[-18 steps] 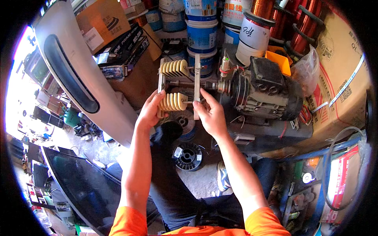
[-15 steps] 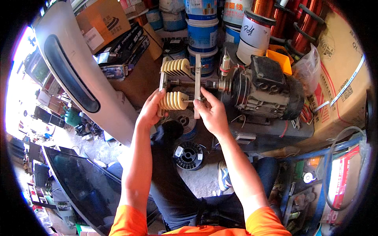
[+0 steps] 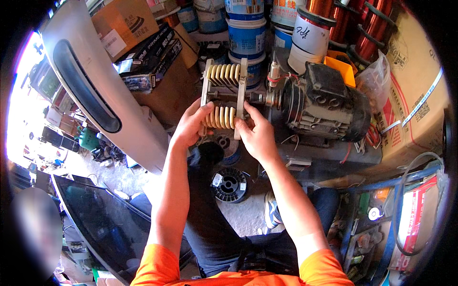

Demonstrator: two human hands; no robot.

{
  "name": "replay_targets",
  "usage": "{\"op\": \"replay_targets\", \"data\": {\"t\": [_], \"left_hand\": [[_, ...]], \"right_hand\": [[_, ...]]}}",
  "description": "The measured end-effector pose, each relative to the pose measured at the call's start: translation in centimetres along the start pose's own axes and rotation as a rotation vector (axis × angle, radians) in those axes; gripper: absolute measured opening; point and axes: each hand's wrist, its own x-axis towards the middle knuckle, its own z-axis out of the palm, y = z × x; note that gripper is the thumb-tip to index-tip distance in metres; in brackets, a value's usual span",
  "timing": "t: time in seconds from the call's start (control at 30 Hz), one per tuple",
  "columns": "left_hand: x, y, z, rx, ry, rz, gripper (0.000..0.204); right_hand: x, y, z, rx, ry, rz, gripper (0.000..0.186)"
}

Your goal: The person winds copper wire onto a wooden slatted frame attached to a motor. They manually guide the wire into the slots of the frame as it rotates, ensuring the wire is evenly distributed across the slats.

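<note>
A coil-winding former (image 3: 224, 93) with cream ribbed spools between two pale flat plates sits on the shaft of a dark grey electric motor (image 3: 324, 105). My left hand (image 3: 191, 125) grips the left plate and the lower spool. Fingers of my right hand (image 3: 256, 136) press on the lower end of the right plate. The upper spool shows above both hands. Both forearms come up from orange sleeves at the bottom edge.
Blue and white buckets (image 3: 245, 33) and copper wire reels (image 3: 319, 9) stand behind the motor. Cardboard boxes (image 3: 415, 90) lie to the right, a long white panel (image 3: 90, 90) leans at the left. A black empty spool (image 3: 230, 185) lies on the floor between my legs.
Both hands stay on the former; it appears slightly turned, with the plates a little more upright. The motor has not moved.
</note>
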Motion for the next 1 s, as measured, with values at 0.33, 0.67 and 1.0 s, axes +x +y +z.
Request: {"op": "replay_targets", "data": {"t": [0.33,0.67,1.0], "left_hand": [[-0.8,0.4,-0.2,0.135,0.059,0.039,0.061],[-0.3,0.7,0.3,0.198,0.021,0.083,0.048],[0.1,0.2,-0.1,0.256,0.119,0.126,0.054]], "right_hand": [[-5.9,-2.3,-0.5,0.09,0.049,-0.011,0.061],[-28.3,2.9,-14.5,-0.302,0.117,0.529,0.022],[-32.3,3.8,-13.9,-0.869,-0.103,0.233,0.008]]}}
